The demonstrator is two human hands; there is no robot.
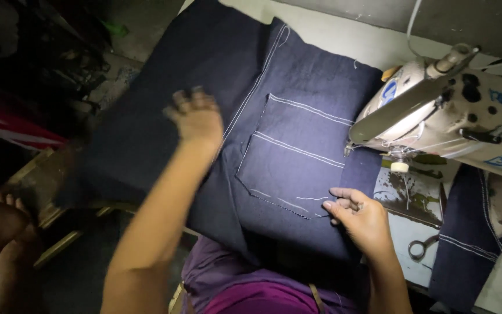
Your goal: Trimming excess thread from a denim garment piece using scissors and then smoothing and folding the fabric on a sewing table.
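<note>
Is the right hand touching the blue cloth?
Touching. The head view shows the right hand resting on the dark blue cloth, fingertips pressed by the pocket's lower corner.

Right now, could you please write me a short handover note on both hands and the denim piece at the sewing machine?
Left hand: open, palm down, flat on the dark denim panel, left of the pocket.
Right hand: fingers pinched at the lower right corner of the patch pocket; whether it grips cloth or thread, I cannot tell.
Denim lies spread on the table, not under the needle of the sewing machine. Scissors lie to the right, beside another denim piece.
Done: white stitching shows along the pocket edges.
Left: cannot be judged from here.
</note>
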